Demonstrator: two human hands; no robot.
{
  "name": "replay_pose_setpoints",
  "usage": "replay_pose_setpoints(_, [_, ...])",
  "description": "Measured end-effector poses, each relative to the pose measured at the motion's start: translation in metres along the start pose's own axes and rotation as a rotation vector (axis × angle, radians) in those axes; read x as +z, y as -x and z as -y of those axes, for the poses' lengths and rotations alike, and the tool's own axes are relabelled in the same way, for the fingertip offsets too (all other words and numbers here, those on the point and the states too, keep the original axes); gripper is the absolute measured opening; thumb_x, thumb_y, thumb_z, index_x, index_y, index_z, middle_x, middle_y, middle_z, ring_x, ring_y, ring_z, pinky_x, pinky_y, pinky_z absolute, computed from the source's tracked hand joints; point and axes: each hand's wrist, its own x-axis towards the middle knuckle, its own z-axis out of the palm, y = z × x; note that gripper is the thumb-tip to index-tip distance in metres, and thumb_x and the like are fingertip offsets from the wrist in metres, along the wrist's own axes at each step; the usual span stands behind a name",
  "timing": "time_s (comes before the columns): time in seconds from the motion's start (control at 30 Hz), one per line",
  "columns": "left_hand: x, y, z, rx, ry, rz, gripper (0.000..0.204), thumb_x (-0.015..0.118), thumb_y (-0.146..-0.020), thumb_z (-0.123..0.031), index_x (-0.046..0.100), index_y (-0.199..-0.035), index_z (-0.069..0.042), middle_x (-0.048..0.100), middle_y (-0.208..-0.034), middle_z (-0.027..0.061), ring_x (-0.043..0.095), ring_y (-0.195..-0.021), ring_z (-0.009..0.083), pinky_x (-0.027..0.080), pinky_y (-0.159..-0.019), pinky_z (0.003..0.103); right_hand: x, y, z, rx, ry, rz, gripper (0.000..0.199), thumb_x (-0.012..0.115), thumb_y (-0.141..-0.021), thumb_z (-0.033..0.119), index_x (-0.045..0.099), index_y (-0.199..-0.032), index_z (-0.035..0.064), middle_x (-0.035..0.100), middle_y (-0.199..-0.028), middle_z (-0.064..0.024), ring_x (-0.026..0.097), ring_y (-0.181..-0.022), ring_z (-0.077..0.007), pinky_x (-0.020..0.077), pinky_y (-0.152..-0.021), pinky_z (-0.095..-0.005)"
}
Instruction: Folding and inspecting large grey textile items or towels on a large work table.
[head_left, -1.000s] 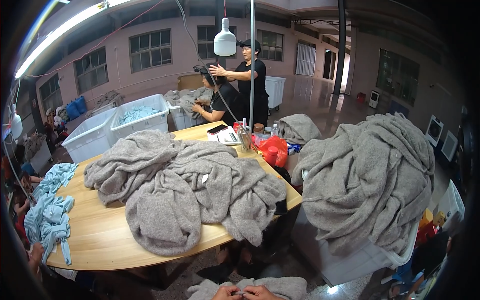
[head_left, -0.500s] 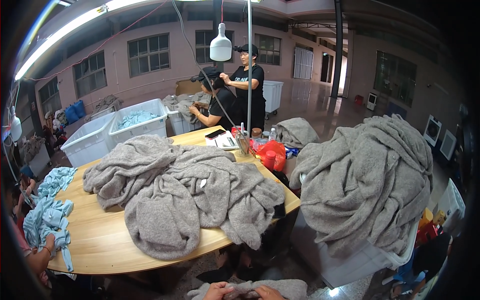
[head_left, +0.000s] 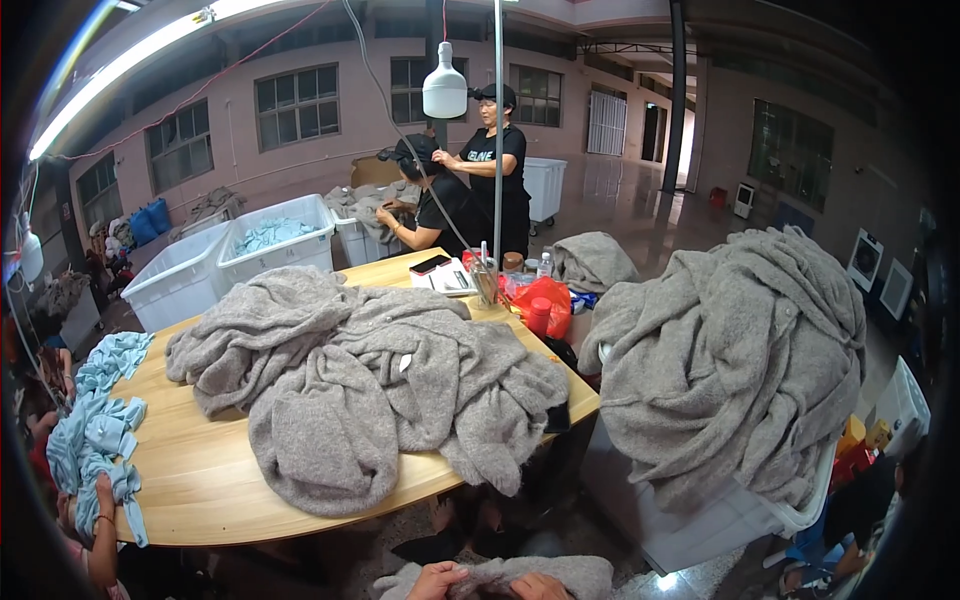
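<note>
Your left hand [head_left: 437, 580] and right hand [head_left: 540, 587] sit at the very bottom edge, both resting on a grey fuzzy knitted garment [head_left: 570, 574] bunched low in front of you, below the table. Only the knuckles show, so you cannot tell how far the fingers are closed on it; they seem pressed into the cloth, likely to keep it gathered. Ahead, the round pale wooden table [head_left: 200, 480] carries a loose heap of grey knitted garments [head_left: 360, 390], spread within arm's reach. To your right, a white plastic bin [head_left: 720, 520] is piled high with more grey knitwear [head_left: 730, 350]. Light blue cloth pieces [head_left: 95, 440] lie at the table's left edge, where another person's hand [head_left: 100, 510] touches them.
</note>
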Motion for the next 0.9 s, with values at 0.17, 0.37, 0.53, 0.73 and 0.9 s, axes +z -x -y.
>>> replay_pose_setpoints(0.17, [0.011,0.010,-0.011,-0.036,-0.092,-0.048,0.008,0.049,-0.075,-0.005,0.052,-0.067,-0.005,0.044,-0.050,0.0007,0.037,-0.036,0.0076,0.028,-0.032,0.018,0.024,0.012,-0.019,0.136,0.105,0.129,0.033,0.059,-0.054,0.009,0.045,-0.083,0.0030,0.045,-0.079,-0.0173,0.047,-0.072,-0.0352,0.0395,-0.064,-0.0425])
replay_pose_setpoints(0.37, [0.008,0.007,-0.009,-0.051,-0.065,-0.046,0.011,0.049,-0.075,-0.006,0.051,-0.064,-0.005,0.043,-0.049,0.0012,0.037,-0.036,0.0084,0.028,-0.032,0.019,0.026,0.019,-0.022,0.094,0.054,-0.008,0.029,0.054,-0.062,0.006,0.051,-0.089,-0.0017,0.055,-0.083,-0.0199,0.053,-0.073,-0.0318,0.0421,-0.060,-0.0387])
replay_pose_setpoints(0.53, [0.012,0.007,-0.011,-0.038,0.072,-0.049,0.019,0.046,-0.073,-0.003,0.043,-0.055,-0.007,0.037,-0.047,-0.0002,0.034,-0.037,0.0094,0.026,-0.032,0.020,-0.034,-0.018,0.022,0.381,-0.399,0.157,0.038,0.056,-0.065,0.014,0.047,-0.100,0.0031,0.055,-0.062,-0.0175,0.053,-0.054,-0.0331,0.0430,-0.049,-0.0410])
replay_pose_setpoints(0.73, [0.010,0.005,-0.009,-0.031,0.054,-0.072,0.018,0.045,-0.073,-0.003,0.043,-0.056,-0.007,0.037,-0.048,-0.0003,0.035,-0.038,0.0088,0.026,-0.032,0.020,-0.014,-0.001,-0.002,0.273,0.001,0.020,0.030,0.051,-0.065,0.012,0.049,-0.094,0.0030,0.055,-0.079,-0.0154,0.053,-0.069,-0.0341,0.0435,-0.058,-0.0410])
replay_pose_setpoints(0.9, [0.009,0.004,-0.008,-0.048,0.086,-0.119,0.015,0.045,-0.072,-0.002,0.044,-0.058,-0.007,0.038,-0.049,-0.0001,0.035,-0.038,0.0091,0.026,-0.032,0.019,-0.026,-0.006,-0.008,0.199,0.254,0.013,0.019,0.047,-0.067,0.008,0.052,-0.085,0.0026,0.053,-0.084,-0.0149,0.051,-0.071,-0.0317,0.0419,-0.059,-0.0397])
